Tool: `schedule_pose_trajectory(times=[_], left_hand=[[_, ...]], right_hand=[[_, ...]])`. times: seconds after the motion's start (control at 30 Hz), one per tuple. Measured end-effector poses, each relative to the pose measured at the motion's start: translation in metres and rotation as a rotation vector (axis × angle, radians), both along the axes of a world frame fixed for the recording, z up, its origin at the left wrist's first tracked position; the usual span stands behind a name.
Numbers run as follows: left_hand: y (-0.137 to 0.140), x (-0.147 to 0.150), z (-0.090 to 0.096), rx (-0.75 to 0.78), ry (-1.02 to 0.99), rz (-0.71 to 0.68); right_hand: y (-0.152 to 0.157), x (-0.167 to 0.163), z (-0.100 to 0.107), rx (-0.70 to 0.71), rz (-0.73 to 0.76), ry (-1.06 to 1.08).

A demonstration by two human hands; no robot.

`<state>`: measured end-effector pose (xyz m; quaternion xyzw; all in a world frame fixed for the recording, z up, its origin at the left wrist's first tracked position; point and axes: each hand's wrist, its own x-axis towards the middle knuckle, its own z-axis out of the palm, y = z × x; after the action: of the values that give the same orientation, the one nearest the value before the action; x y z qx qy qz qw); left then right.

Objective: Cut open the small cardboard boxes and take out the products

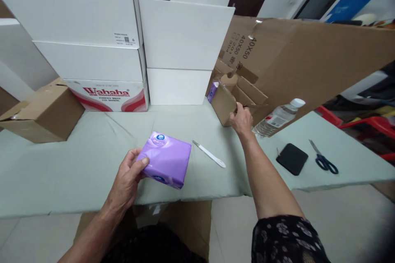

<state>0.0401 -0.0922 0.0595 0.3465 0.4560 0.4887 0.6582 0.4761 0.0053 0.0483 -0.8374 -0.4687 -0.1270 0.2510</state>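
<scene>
My left hand (131, 172) grips a purple pack of tissues (168, 158) by its left end, holding it above the front of the table. At the right, my right hand (242, 120) has its fingers closed on the near edge of an open cardboard box (224, 102). The box's flaps stand up, and its inside is mostly hidden from here. Beside its left side shows another small purple pack (212, 91). A white-handled craft knife (210, 154) lies on the table between my hands.
A clear plastic bottle (279, 118) stands right of the box. Farther right lie a black square pad (292, 159) and dark-handled scissors (324, 161). White panels (182, 37), a Wahaha carton (108, 95) and a tall cardboard sheet (308, 53) line the back. A brown carton (46, 111) sits left.
</scene>
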Motion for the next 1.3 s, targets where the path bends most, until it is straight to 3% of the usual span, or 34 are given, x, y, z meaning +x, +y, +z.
schedule_pose_trajectory(times=[0.27, 0.37, 0.47, 0.57, 0.7, 0.8, 0.93, 1.1, 1.23, 1.3], left_hand=[[0.001, -0.006, 0.007, 0.011, 0.009, 0.042], [0.004, -0.007, 0.005, 0.006, 0.008, 0.052], [0.007, -0.005, 0.003, 0.003, 0.008, 0.043], [0.010, -0.001, 0.002, -0.009, 0.012, 0.033], [0.015, 0.007, 0.001, -0.005, 0.012, 0.008], [0.015, 0.017, 0.000, 0.038, 0.007, 0.017], [0.007, 0.031, 0.003, 0.167, 0.000, 0.074], [-0.002, 0.041, 0.007, 0.263, 0.007, 0.105], [-0.003, 0.044, 0.005, 0.255, 0.022, -0.007], [-0.003, 0.045, 0.000, 0.217, 0.042, -0.102]], right_hand=[[0.025, -0.006, 0.013, -0.078, -0.007, 0.044], [0.015, -0.006, 0.019, -0.070, -0.014, 0.050], [-0.009, -0.016, 0.021, 0.074, 0.041, 0.108], [-0.048, -0.048, 0.016, 0.186, 0.221, 0.369], [-0.106, -0.121, 0.001, 0.108, 0.574, 0.883], [-0.130, -0.175, -0.007, 0.085, 0.707, 1.251], [-0.130, -0.217, 0.001, 0.184, 0.742, 1.319], [-0.120, -0.223, 0.020, 0.287, 0.683, 1.383], [-0.127, -0.205, 0.015, 0.134, 0.694, 1.559], [-0.134, -0.187, 0.006, 0.127, 0.644, 1.598]])
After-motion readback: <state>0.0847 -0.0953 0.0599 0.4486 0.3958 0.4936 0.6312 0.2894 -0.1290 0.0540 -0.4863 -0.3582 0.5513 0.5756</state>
